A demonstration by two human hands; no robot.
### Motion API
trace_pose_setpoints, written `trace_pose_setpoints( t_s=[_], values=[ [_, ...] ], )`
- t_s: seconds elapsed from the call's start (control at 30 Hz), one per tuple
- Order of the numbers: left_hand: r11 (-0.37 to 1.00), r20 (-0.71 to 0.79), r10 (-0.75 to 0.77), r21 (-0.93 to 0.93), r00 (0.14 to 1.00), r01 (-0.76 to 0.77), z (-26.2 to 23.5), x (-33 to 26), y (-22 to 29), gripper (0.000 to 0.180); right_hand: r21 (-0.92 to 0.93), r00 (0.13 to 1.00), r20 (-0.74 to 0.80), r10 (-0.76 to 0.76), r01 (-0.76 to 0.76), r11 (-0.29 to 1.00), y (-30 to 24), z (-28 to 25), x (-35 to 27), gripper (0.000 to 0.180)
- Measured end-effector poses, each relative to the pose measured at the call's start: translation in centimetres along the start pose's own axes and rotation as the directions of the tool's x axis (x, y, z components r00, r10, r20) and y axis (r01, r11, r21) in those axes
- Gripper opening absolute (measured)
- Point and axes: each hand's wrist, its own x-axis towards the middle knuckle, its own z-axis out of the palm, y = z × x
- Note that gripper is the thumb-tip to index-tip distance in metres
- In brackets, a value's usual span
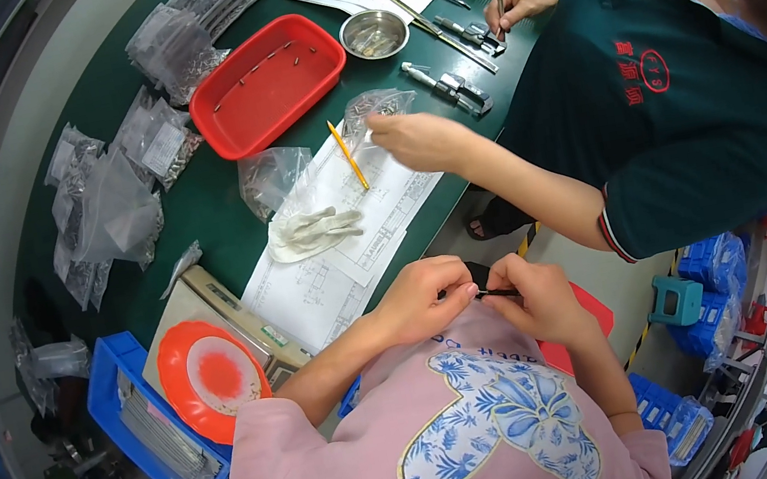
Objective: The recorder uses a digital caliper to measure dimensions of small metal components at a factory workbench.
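Note:
Close in front of my pink shirt, my left hand (428,297) and my right hand (537,297) meet with bent fingers. Between their fingertips they pinch a thin black strip (498,293); its exact kind is too small to tell. Just beyond my hands lie printed drawing sheets (297,300) along the table edge. A white glove (307,235) rests on the sheets, with a yellow pencil (348,156) farther off.
A co-worker's hand (423,139) is over a clear bag of small parts; the other (515,7) holds a metal tool. A red tray (263,97), steel bowl (374,35), micrometer (450,88), scale with orange dish (188,374) and blue bin (112,407) stand about.

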Motion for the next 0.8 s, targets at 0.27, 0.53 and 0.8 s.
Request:
trace_pose_setpoints(
  t_s=[0.27,0.53,0.8],
  values=[
    [1.000,-0.015,-0.004,-0.031,1.000,0.003,0.2,-0.1,-0.4,0.015,0.032,0.997,-0.077,-0.019,0.022,0.999,0.8,0.9,-0.2,0.020],
    [0.996,-0.026,-0.008,-0.084,1.000,0.006,0.2,0.0,-0.7,0.017,0.022,0.997,-0.054,0.055,-0.054,0.998,1.1,1.0,-0.2,0.022],
    [0.532,-0.094,-0.256,-0.845,0.962,0.059,-1.1,0.2,-1.8,0.006,0.087,0.989,-0.066,0.129,-0.124,0.989,1.3,1.1,0.3,0.016]
  ],
)
